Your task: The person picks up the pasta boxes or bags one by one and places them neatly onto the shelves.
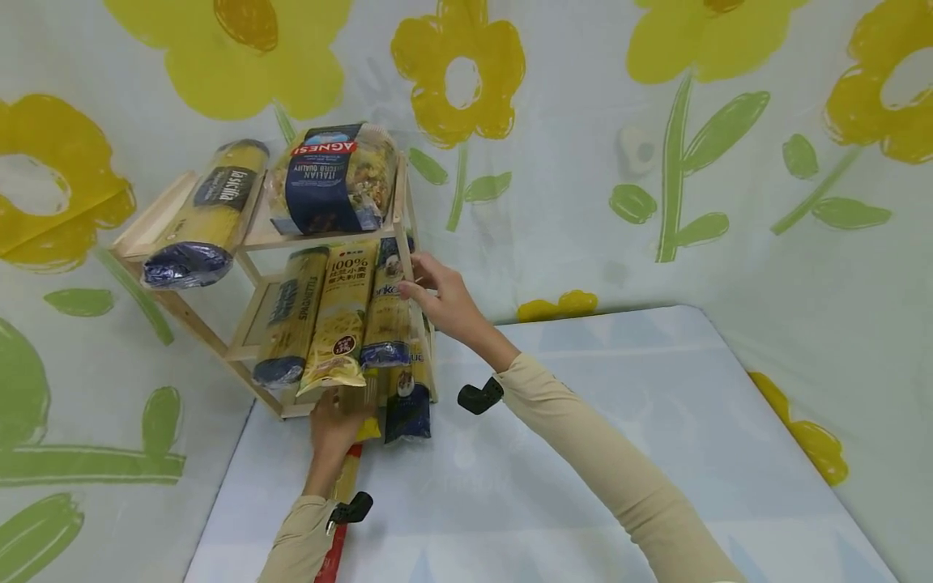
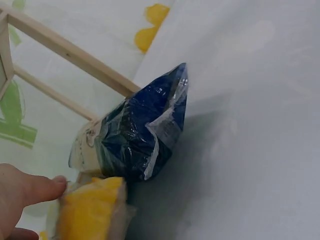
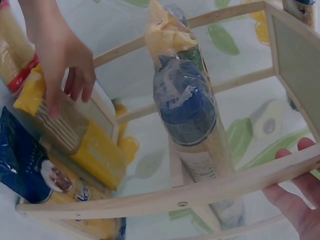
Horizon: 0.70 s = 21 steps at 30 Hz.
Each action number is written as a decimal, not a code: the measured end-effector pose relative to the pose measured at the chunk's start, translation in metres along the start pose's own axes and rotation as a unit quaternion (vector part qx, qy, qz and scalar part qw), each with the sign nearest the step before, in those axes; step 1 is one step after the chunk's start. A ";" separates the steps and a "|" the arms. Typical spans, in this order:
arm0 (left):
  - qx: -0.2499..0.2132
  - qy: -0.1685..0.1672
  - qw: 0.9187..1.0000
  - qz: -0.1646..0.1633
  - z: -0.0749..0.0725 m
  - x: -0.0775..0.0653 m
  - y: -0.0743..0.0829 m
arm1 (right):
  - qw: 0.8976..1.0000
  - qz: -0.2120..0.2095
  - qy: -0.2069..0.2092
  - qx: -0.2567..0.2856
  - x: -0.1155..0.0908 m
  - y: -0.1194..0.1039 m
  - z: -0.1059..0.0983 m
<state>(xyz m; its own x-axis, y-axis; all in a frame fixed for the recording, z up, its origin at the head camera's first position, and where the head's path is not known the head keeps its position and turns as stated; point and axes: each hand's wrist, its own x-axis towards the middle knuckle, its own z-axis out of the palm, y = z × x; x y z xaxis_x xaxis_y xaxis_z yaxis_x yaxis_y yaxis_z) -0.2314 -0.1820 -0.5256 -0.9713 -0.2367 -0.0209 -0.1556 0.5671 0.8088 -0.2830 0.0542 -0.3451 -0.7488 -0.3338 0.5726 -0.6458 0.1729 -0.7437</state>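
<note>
My left hand [image 1: 337, 425] is at the lower shelf of a small wooden rack and grips a yellow pasta packet [image 3: 102, 152], its fingers bent over the sides in the right wrist view. Beside that packet lies a blue-ended pasta bag [image 2: 142, 130], its crimped end sticking out past the rack. My right hand [image 1: 448, 304] holds the rack's right front post [image 3: 215, 192], with fingers on both sides of the wood. Just behind these fingers, on the middle shelf, is a blue-and-clear spaghetti bag [image 1: 388, 320].
The middle shelf also carries a cream noodle packet [image 1: 342, 312] and a long spaghetti bag [image 1: 293, 312]. On top lie a spaghetti bag [image 1: 211, 210] and a plump pasta bag [image 1: 331, 182]. A red-and-yellow packet [image 1: 331, 555] lies under my left forearm. A patterned wall stands behind the table [image 1: 554, 486].
</note>
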 end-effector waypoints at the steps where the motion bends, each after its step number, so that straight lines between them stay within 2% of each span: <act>1: 0.003 0.002 1.000 0.006 -0.002 -0.003 0.000 | 1.000 0.001 -0.001 0.000 0.000 0.000 0.000; 5: 0.020 0.009 0.999 0.023 -0.014 -0.013 -0.002 | 1.000 -0.002 -0.004 -0.002 -0.001 -0.001 0.000; 14: 0.061 -0.017 0.998 -0.002 -0.044 -0.039 -0.004 | 1.000 0.001 0.004 0.003 -0.002 -0.003 0.000; 21: 0.070 -0.031 0.997 0.011 -0.060 -0.064 -0.012 | 1.000 0.002 0.013 0.008 -0.001 -0.003 0.000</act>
<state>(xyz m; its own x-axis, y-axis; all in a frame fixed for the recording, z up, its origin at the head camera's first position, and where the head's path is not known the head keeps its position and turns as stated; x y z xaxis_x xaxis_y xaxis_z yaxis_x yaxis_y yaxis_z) -0.1565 -0.2211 -0.4985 -0.9834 -0.1757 -0.0446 -0.1535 0.6768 0.7200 -0.2799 0.0540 -0.3437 -0.7556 -0.3094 0.5774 -0.6397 0.1590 -0.7520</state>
